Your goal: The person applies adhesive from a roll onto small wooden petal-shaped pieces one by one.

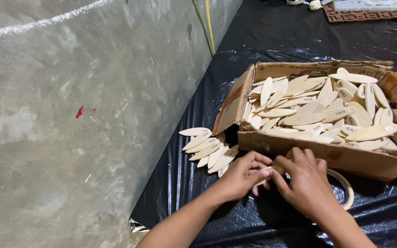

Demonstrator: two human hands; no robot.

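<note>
Black plastic sheet (235, 138): both hands, left (243, 175) & right (305, 181), pinched shut on wooden biscuit (277, 171) btwn fingertips.

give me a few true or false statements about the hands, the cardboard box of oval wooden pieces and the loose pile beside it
1. The torn brown cardboard box is filled with flat, pale oval wooden pieces. True.
2. The left hand and right hand are far apart, on opposite sides of the box. False: their fingertips meet just in front of the box's near wall.
3. A small pile of loose oval wooden pieces lies on the black plastic sheet, left of the box. True.
4. The ring-shaped roll of tape sits inside the box. False: it lies on the sheet, partly under the right hand.
5. The grey concrete floor is covered entirely by the sheet. False: it lies bare at left.
</note>
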